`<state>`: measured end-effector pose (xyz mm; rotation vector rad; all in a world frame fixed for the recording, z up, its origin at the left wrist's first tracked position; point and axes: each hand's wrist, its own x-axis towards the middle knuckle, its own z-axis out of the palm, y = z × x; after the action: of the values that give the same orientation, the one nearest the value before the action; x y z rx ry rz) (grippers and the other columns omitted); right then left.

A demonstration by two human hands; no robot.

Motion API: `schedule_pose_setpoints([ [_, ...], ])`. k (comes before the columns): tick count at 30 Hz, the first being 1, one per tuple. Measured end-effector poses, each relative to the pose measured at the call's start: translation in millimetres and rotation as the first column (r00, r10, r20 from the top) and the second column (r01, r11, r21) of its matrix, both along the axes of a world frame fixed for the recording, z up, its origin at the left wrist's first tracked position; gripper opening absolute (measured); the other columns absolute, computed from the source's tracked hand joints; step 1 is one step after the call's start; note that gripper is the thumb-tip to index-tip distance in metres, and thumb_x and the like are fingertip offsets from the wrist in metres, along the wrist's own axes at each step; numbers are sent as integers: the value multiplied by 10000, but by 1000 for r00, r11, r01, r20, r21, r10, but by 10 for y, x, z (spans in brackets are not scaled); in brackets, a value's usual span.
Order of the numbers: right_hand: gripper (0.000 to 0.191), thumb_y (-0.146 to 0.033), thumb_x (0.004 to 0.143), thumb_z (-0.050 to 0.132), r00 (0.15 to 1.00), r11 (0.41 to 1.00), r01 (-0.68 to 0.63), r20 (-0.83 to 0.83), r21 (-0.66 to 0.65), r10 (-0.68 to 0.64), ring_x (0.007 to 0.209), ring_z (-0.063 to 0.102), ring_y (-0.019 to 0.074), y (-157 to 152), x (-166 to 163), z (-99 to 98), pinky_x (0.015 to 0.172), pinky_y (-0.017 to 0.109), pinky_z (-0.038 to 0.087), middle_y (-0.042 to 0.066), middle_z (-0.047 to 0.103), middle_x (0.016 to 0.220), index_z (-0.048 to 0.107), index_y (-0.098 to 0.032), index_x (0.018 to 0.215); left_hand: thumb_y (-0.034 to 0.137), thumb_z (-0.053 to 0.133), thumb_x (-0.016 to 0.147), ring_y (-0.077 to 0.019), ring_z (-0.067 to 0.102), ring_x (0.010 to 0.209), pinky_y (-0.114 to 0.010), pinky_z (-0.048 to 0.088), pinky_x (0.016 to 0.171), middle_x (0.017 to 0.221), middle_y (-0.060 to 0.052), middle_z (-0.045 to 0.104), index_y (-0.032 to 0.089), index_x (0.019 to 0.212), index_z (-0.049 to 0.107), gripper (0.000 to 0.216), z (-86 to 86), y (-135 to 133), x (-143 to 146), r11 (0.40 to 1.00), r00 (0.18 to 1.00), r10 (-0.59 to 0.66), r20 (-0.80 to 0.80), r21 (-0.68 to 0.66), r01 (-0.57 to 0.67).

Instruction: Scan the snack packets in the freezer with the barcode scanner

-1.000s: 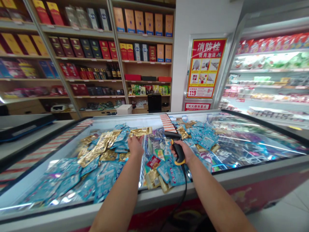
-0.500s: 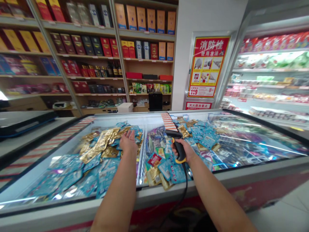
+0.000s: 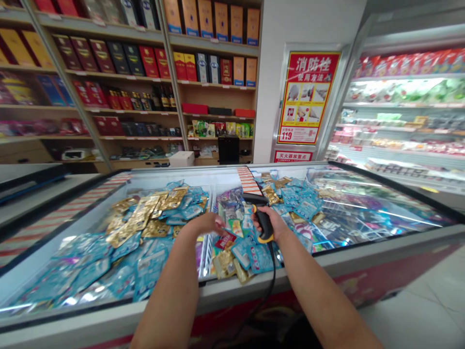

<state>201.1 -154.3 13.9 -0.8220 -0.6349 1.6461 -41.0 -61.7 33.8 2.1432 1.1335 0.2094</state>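
My right hand (image 3: pixel 273 224) is closed around the grip of a black and yellow barcode scanner (image 3: pixel 259 212), whose cable hangs down over the freezer's front edge. My left hand (image 3: pixel 206 224) reaches to the right across the wire divider (image 3: pixel 208 245), its fingers curled down onto the mixed coloured packets (image 3: pixel 232 228) just left of the scanner. I cannot make out whether it grips one. Gold packets (image 3: pixel 140 218) and blue packets (image 3: pixel 109 271) fill the left compartment of the open chest freezer (image 3: pixel 232 291).
Sliding glass lids (image 3: pixel 363 203) cover the freezer's right part. Wooden shelves of boxed bottles (image 3: pixel 145 63) stand behind. A red fire notice (image 3: pixel 308 99) hangs on the wall. An open chiller (image 3: pixel 403 111) stands on the right. A grey counter (image 3: pixel 29 194) lies at left.
My left hand let go of a gold packet, opened palm up over the left compartment, then swung right over the divider onto the coloured packets. My right hand kept the scanner nearly still.
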Motion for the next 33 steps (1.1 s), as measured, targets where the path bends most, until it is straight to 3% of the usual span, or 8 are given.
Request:
schedule_pose_setpoints([
  [3,174,-304,787,603,1000,1000,-7,-8,-3,7,450,534,107,15,5,-16,377,198,389,31,632,624,620,-131,781,318,754,515,-216,642,684,-273,451,644,677,-24,710,209,667,713,191,0,6,23,999,999,31,10,40,-31],
  [6,171,-303,786,598,1000,1000,-11,-17,17,11,463,540,111,30,17,-45,384,199,400,32,640,630,631,-136,805,312,689,607,-193,618,676,-271,455,655,672,-15,680,201,674,670,131,-25,59,77,979,975,120,186,142,-147],
  [11,177,-310,772,626,999,999,-17,-33,42,18,463,537,109,33,26,-54,385,195,388,30,645,637,630,-144,833,310,568,769,-189,626,705,-287,483,676,758,-28,660,203,840,613,137,-90,166,151,821,762,354,542,209,-531],
  [13,178,-308,767,630,999,999,-15,-30,35,16,459,537,109,29,22,-43,385,198,387,31,647,636,628,-140,827,292,565,783,-200,647,771,-294,487,720,802,-36,680,205,847,623,123,-127,174,172,833,811,309,498,270,-483],
  [18,161,-294,780,597,999,1000,-11,-31,28,12,458,541,115,32,13,-37,381,203,383,32,652,627,628,-144,830,345,605,800,-229,672,872,-305,481,804,862,-55,723,211,773,691,162,-242,145,251,916,985,114,128,371,-154],
  [24,173,-310,790,599,999,1000,-23,-34,15,23,447,540,113,46,0,-43,383,204,390,35,649,621,624,-139,802,410,594,848,-282,538,1235,-397,374,1063,1305,-145,606,156,1269,590,492,-459,182,421,772,964,225,142,577,-265],
  [28,160,-297,797,588,999,1000,3,-45,21,-2,446,540,113,52,-2,-43,382,203,390,32,644,607,622,-141,811,430,516,902,-318,441,1337,-471,329,1088,1389,-181,534,163,1462,388,634,-575,154,504,800,979,204,13,575,-174],
  [33,180,-301,815,561,999,1000,7,-52,11,-6,432,529,111,79,17,-75,381,207,387,31,633,598,619,-131,801,355,676,781,-322,499,1265,-469,367,1057,1326,-165,573,188,1418,456,694,-582,170,520,806,972,198,128,543,-235],
])
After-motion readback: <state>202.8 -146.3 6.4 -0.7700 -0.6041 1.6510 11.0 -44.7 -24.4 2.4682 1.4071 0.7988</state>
